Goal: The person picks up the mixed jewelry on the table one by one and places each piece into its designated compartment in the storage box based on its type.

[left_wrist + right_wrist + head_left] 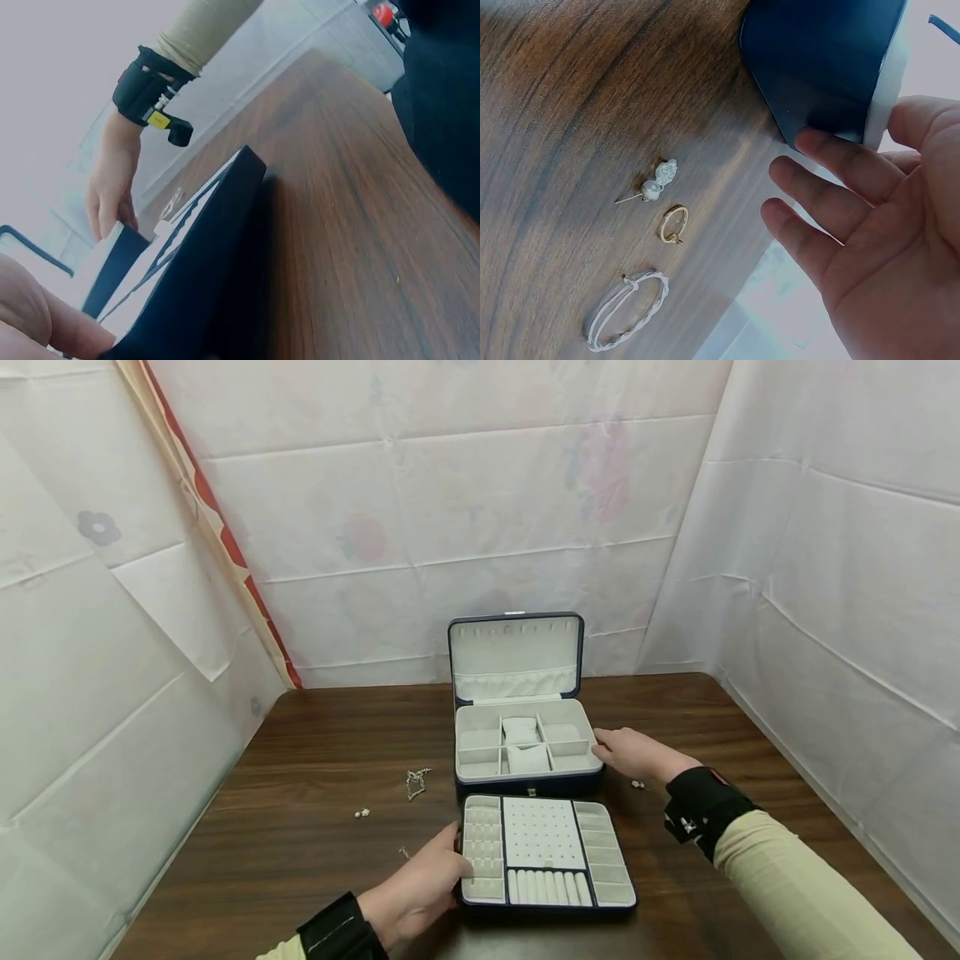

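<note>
So, far left of the frame's lower half, a small pearly piece [362, 812] lies on the brown surface [300, 860], with a crumpled chain [416, 782] a bit right of it; both lie clear of the trays, maybe just so they don't get knocked. The left hand [420, 885], bottom centre, grips the left side of the compartment tray [546, 833], thumb over the rim; I'd guess that keeps it level, though I can't tell if its underside fully rests on anything. The tray is in the lower middle, right up against the front of the jewelry box [495, 787]; the lid [517, 656] stands open at the back, which leaves the compartments easy to reach. Right of centre, the right hand [636, 754] pinches the box's right wall, thumb at the rim, index finger outside, other fingers spread; looks like steadying to me; an earring [657, 181], ring [673, 225] and twisted hoop [627, 311] lie nearby.
</note>
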{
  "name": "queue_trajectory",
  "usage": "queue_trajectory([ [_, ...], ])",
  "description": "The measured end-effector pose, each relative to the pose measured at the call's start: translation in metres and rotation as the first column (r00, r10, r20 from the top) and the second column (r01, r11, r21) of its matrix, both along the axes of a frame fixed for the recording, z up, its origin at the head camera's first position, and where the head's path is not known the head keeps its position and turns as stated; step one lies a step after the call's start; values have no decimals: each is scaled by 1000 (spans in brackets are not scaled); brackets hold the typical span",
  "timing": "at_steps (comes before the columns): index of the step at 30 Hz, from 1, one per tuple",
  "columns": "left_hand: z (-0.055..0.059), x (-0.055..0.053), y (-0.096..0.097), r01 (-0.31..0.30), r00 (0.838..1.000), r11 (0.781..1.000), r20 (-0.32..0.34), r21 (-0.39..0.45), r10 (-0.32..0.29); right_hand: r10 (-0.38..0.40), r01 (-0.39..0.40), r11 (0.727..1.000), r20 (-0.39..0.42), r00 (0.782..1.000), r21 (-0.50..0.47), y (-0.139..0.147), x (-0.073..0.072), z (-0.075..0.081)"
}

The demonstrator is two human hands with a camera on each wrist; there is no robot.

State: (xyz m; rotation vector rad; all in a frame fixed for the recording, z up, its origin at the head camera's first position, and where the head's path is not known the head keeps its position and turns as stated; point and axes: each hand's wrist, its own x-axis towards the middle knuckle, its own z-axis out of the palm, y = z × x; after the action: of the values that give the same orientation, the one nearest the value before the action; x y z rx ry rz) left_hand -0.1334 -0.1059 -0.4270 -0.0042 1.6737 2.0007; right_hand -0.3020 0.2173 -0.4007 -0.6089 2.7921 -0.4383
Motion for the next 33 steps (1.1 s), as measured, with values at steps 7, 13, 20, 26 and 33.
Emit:
queue_trajectory([
  [7, 2, -2, 9, -11, 999, 997, -33, -81, 8, 7, -7, 1000, 3, 1000, -3, -1, 1, 2],
  [13, 4, -10, 10, -49, 996, 955, -91, -292, 24, 10, -10, 1000, 10, 1000, -2, -3, 1, 3],
  [20, 4, -19, 0, 32, 991, 892, -100, -451, -86, 15, -15, 1000, 5, 1000, -5, -1, 2, 4],
  [26, -1, -22, -5, 42, 983, 839, -130, -543, -132, 22, -22, 1000, 21, 1000, 3, 9, 3, 8],
  [33, -3, -26, -3, 4, 975, 754, -167, -657, -150, 41, -40, 999, -41, 998, 22, 24, 2, 10],
])
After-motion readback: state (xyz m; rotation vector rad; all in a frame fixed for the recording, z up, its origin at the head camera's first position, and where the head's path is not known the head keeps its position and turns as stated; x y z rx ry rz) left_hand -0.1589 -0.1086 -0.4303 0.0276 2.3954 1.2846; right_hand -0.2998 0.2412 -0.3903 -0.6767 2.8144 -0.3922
